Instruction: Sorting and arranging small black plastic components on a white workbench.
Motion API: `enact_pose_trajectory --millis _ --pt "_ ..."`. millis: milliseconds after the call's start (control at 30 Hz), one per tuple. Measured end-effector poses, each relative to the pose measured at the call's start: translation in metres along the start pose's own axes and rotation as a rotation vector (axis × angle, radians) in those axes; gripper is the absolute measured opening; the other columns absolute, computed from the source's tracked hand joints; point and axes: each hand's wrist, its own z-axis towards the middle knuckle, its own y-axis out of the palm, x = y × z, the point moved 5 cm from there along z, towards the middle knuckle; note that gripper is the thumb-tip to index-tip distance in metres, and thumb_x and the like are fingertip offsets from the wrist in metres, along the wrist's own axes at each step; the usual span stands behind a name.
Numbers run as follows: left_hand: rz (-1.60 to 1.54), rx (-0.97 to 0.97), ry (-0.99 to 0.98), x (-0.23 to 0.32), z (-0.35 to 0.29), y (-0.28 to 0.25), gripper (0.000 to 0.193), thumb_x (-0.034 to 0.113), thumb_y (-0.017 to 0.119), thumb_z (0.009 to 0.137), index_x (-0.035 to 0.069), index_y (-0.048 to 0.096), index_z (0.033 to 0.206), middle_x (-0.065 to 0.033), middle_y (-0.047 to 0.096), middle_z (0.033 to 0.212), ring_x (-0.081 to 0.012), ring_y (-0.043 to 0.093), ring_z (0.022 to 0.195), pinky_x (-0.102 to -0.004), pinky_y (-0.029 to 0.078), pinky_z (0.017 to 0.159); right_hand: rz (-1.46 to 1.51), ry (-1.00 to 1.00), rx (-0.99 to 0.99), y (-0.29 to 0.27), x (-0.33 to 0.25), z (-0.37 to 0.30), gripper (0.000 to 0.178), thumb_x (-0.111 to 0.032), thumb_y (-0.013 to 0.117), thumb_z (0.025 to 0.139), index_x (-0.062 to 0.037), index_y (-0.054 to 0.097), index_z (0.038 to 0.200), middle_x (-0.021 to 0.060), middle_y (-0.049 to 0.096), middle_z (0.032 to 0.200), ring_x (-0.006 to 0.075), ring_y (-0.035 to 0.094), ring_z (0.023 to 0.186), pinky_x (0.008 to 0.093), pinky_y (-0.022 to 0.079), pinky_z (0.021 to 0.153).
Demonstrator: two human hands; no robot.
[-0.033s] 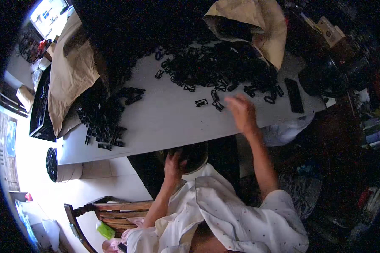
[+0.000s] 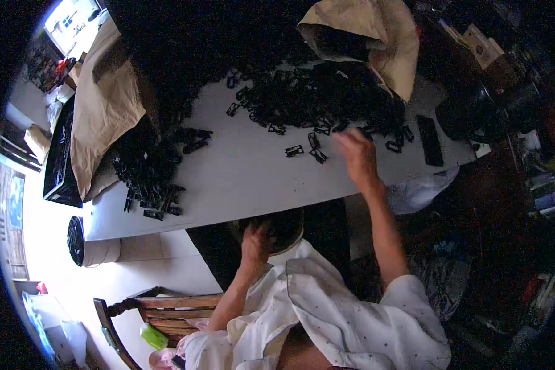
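Observation:
My right hand (image 2: 360,159) is over the grey-white table (image 2: 240,179). Its fingers are stretched toward the near edge of a pile of small black plastic clip-like parts (image 2: 314,92), and nothing shows in them. Just left of the fingertips lie a few loose black parts (image 2: 294,150). Below the table's front edge, my left hand (image 2: 256,245) reaches into a dark round container (image 2: 285,231) at my lap. Shadow and blur hide its fingertips and whatever they touch.
A second heap of black parts (image 2: 145,169) lies at the left end beside a brown paper sack (image 2: 108,111). Another paper sack (image 2: 394,43) stands behind the main pile. A flat black bar (image 2: 429,140) lies at the right. A wooden chair (image 2: 179,302) is at lower left.
My right hand has shifted slightly right and farther from me, toward the pile. My left hand has moved a little inside the container.

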Motion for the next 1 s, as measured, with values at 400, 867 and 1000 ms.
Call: enact_pose_trajectory --millis 400,867,1000 --pt "0.446 0.128 0.564 0.14 0.153 0.006 0.024 0.003 0.054 0.067 0.004 0.057 0.09 -0.0148 0.051 0.087 -0.0326 0.049 0.084 -0.0409 0.042 0.066 -0.193 -0.083 0.069 0.009 0.027 -0.001 0.025 0.002 0.067 0.064 -0.002 0.05 0.082 0.009 0.046 0.087 0.0291 0.053 0.076 0.0372 0.044 0.06" --pt "-0.535 0.004 -0.097 0.104 0.144 -0.016 0.018 -0.008 0.052 0.075 0.0 0.053 0.091 -0.0122 0.057 0.075 -0.0171 0.057 0.064 -0.0276 0.046 0.055 -0.148 -0.062 -0.196 -0.002 0.032 -0.015 0.034 0.001 0.063 0.07 -0.0028 0.045 0.099 0.0131 0.046 0.095 0.0341 0.051 0.088 0.0406 0.044 0.068" --pt "-0.814 -0.013 -0.143 0.097 0.13 -0.019 0.016 -0.006 0.05 0.079 -0.001 0.054 0.094 -0.0123 0.059 0.08 -0.0157 0.057 0.063 -0.0258 0.047 0.056 -0.171 0.039 -0.167 0.001 0.036 -0.016 0.034 0.002 0.062 0.07 -0.0029 0.047 0.1 0.014 0.047 0.102 0.0347 0.053 0.087 0.0415 0.045 0.066"
